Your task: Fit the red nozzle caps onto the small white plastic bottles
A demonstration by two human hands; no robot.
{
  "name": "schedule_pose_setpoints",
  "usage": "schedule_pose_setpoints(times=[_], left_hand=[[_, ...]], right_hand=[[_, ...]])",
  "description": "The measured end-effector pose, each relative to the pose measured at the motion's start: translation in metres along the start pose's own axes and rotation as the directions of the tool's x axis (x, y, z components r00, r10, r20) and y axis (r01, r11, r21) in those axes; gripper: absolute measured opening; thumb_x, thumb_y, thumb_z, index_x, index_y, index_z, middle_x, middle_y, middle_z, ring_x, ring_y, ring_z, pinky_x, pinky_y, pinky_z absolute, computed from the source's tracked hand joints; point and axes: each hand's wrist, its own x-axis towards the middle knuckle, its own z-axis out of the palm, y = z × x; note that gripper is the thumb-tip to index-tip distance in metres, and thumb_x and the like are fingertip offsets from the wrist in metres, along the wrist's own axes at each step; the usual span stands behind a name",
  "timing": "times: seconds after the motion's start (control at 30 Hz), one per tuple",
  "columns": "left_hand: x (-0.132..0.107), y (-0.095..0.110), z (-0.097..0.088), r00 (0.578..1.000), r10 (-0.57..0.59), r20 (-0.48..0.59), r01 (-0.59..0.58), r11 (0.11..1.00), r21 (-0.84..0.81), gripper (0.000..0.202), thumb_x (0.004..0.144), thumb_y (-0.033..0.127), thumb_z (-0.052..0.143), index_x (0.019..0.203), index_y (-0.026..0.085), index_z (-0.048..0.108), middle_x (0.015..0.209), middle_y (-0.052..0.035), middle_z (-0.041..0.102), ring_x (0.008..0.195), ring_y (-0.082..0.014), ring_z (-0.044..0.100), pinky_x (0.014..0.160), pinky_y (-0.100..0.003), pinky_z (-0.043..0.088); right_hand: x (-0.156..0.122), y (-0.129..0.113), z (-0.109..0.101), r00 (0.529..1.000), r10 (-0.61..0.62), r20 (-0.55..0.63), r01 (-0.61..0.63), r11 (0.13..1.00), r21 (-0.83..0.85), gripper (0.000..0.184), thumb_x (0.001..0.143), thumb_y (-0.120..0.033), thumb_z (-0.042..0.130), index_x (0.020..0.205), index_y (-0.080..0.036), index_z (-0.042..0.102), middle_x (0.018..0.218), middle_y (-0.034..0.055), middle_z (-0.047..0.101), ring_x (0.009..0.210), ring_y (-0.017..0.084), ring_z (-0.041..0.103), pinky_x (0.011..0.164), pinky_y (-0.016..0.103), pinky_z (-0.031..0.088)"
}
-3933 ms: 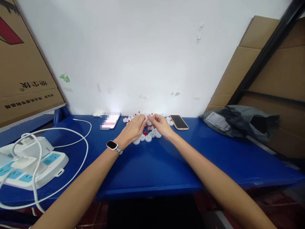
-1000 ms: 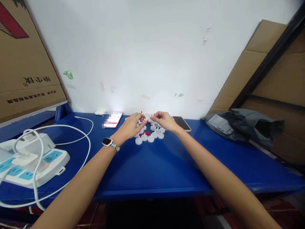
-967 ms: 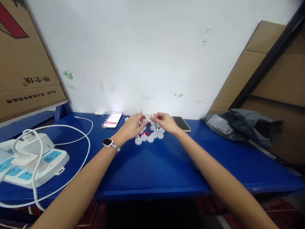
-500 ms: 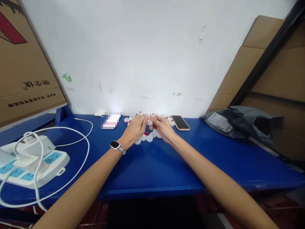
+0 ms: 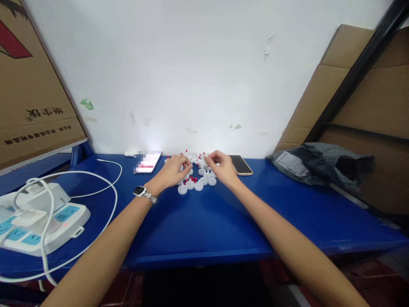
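Many white plastic nozzle caps (image 5: pixel 198 186) sit in a cluster on the blue table, some topped with a red tip. A small pile of red tip caps (image 5: pixel 193 180) lies among them. My left hand (image 5: pixel 174 170), with a watch (image 5: pixel 139 191) on its wrist, is over the cluster's left side, thumb and forefinger curled together beside white caps. What it pinches, if anything, is hidden. My right hand (image 5: pixel 225 168) hovers at the cluster's right side, its thumb and fingertips closed in a pinch. Anything between those fingertips is too small to make out.
Right of the cluster lies a dark-screened phone (image 5: pixel 241 165); left is a lit phone (image 5: pixel 149 163). A power strip (image 5: pixel 64 230) with looped white cable (image 5: pixel 115 200) occupies the left. A grey plastic bag (image 5: pixel 313 164) rests at right. The white wall (image 5: pixel 198 76) stands behind the table.
My hands were together over a white nozzle cap and have now parted, the left one moving left and down. More of the cluster shows between them. The view has shifted slightly.
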Motion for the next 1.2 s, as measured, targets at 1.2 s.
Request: schedule_pose_setpoints(times=[1.2], left_hand=[[0.006, 0.022, 0.017, 0.963, 0.013, -0.269, -0.064, 0.981, -0.181, 0.021, 0.083, 0.028, 0.067, 0.102, 0.019, 0.064, 0.088, -0.0015, 0.061, 0.08, -0.0151, 0.059, 0.074, -0.03, 0.049]], right_hand=[[-0.006, -0.022, 0.016, 1.0, -0.01, 0.014, 0.01, 1.0, -0.014, 0.021, 0.08, -0.039, 0.066, 0.091, -0.02, 0.066, 0.089, 0.0043, 0.066, 0.077, 0.016, 0.062, 0.067, 0.03, 0.051]])
